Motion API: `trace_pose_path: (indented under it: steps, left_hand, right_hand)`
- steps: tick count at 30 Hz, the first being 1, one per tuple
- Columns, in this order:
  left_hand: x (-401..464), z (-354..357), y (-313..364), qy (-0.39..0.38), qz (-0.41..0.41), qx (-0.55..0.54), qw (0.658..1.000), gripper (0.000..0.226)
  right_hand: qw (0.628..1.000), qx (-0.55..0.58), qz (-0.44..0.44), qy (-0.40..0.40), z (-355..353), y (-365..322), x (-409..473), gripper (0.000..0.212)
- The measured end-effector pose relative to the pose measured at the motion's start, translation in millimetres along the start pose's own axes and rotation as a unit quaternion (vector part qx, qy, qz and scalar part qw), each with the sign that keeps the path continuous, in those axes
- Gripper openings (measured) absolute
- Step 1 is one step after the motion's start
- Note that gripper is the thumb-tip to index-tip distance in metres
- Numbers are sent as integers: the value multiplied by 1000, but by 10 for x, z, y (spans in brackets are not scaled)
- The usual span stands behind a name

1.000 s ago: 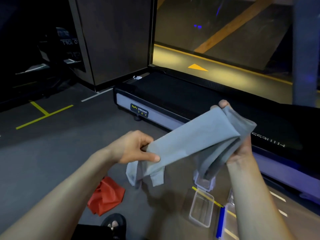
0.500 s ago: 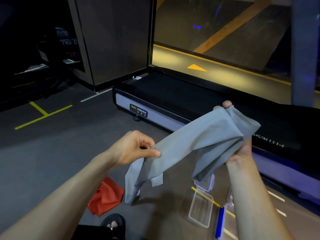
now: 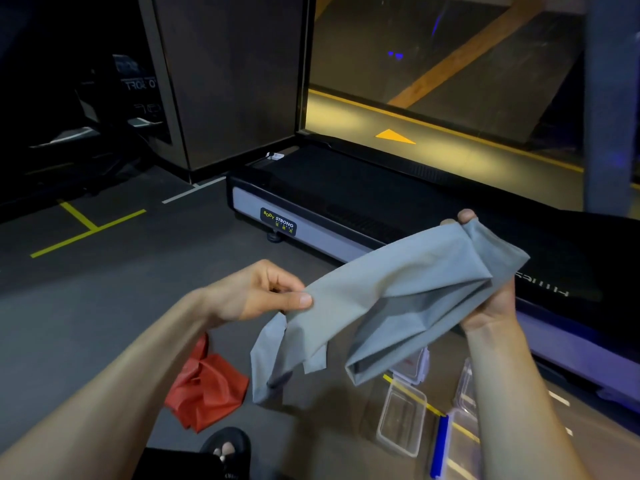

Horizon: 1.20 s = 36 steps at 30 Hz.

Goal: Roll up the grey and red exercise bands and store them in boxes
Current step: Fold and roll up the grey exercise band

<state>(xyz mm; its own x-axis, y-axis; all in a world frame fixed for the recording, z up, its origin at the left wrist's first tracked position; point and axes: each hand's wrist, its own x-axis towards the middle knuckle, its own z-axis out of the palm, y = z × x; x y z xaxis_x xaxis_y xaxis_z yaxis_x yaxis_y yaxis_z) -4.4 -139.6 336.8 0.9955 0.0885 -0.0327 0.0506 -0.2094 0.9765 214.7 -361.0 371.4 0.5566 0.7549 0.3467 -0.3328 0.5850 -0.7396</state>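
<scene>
- Red band (image 3: 207, 389) lies crumpled on the floor at about 7 o'clock from my hands, untouched; it looks thin and floppy, so I would gather it by one short end.
- My left hand (image 3: 256, 296) pinches the grey band (image 3: 398, 299) between thumb and fingers, with a loose tail hanging down at 6 o'clock below the pinch.
- Grey stretchy sheet spans between both hands in mid-air, folded over itself; I judge it light, soft and a little slick, likely to unroll unless kept taut, so the flat end is the place to start rolling.
- My right hand (image 3: 491, 299) grips the far folded end at 2 o'clock, fingertips over the top edge.
- Clear box (image 3: 401, 420) sits open on the floor at 5 o'clock, well below the band.
</scene>
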Motion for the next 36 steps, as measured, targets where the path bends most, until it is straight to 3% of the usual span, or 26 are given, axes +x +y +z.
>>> trace_pose_path:
  steps: [1, 3, 7, 13, 16, 20, 23, 27, 32, 36]
  left_hand:
    - [-30, -19, 49, -18, 7, -39, 999, 26]
    - [-69, -56, 113, -30, 26, -131, 991, 27]
    - [-76, -100, 153, 34, 51, -274, 960, 49]
    - [-73, -109, 245, 18, 113, -377, 919, 42]
    - [-39, -94, 244, -45, 145, -425, 893, 26]
    - [7, 17, 253, 21, 108, -394, 912, 46]
    - [13, 134, 319, 4, 103, -374, 922, 48]
    - [22, 160, 333, 10, 53, -338, 940, 88]
    - [7, 110, 193, -28, 11, -234, 972, 43]
    - [47, 125, 147, -22, -4, -180, 983, 35]
  right_hand:
    - [999, 29, 30, 19, 8, 67, -25, 23]
    - [995, -47, 14, 90, -46, 42, -39, 13]
    - [991, -96, 61, 75, -25, 147, -34, 6]
    - [968, -212, 126, 32, -152, 143, -49, 20]
    - [954, -250, 166, -10, -177, 219, -88, 24]
    - [942, -251, 218, -54, -141, 373, -127, 25]
    - [944, -229, 226, -75, -117, 417, -125, 13]
    - [965, -160, 186, -96, -11, 434, -76, 27]
    - [985, -95, 112, -86, 307, 415, -16, 8]
    - [984, -119, 88, -101, 547, 409, -6, 5]
